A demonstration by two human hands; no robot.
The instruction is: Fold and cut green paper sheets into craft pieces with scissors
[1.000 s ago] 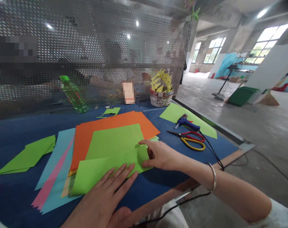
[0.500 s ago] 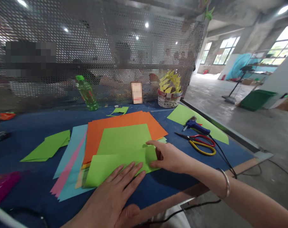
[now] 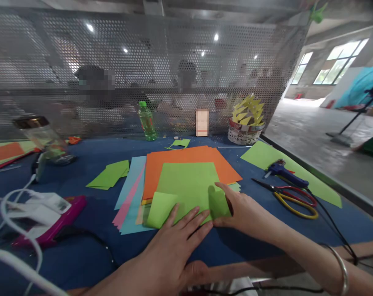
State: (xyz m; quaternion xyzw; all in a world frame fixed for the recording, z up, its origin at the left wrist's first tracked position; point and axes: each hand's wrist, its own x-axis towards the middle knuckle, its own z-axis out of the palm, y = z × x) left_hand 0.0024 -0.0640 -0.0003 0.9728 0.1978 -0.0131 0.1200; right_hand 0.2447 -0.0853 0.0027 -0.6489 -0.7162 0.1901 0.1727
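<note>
A light green paper sheet (image 3: 186, 181) lies on top of a stack of orange sheets (image 3: 186, 158) on the blue table (image 3: 81, 238). Its near edge is folded up. My left hand (image 3: 177, 238) lies flat on the near fold, fingers stretched out and pressing it down. My right hand (image 3: 245, 209) pinches the sheet's lifted right corner between thumb and fingers. A metal bangle sits on my right wrist.
Red and yellow scissors (image 3: 293, 197) and a blue glue gun (image 3: 283, 170) lie to the right on another green sheet (image 3: 266, 154). Blue and pink papers (image 3: 129, 193), a folded green piece (image 3: 109, 176), a green bottle (image 3: 147, 121), a basket (image 3: 245, 131), a pink case (image 3: 51, 222), white cables and a mesh screen surround.
The view has swung left, bringing the pink case and cables into sight. My right hand has lifted the sheet's right corner further; my left hand stays flat on the fold.
</note>
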